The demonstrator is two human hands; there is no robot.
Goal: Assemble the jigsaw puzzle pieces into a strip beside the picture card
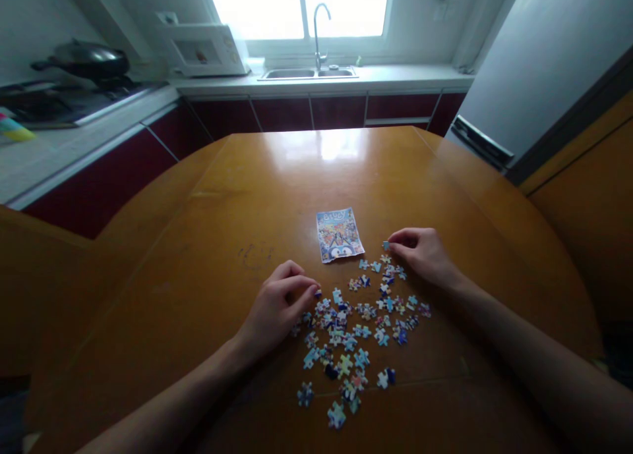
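Note:
Several small jigsaw pieces (pixel 354 332) lie scattered on a round wooden table (pixel 237 197) in front of me. My left hand (pixel 277 305) rests at the left edge of the scatter, fingers curled and pinched on a piece (pixel 318 293) at its fingertips. My right hand (pixel 419 251) lies at the upper right of the pile, thumb and forefinger pinching a small blue piece (pixel 386 245). A small colourful picture card (pixel 339 234) lies flat just beyond the pieces, between my two hands.
Behind the table runs a kitchen counter with a sink and tap (pixel 316 68) under a bright window, a microwave (pixel 205 49), and a wok (pixel 89 60) on the hob at left. A grey fridge (pixel 534 65) stands at right.

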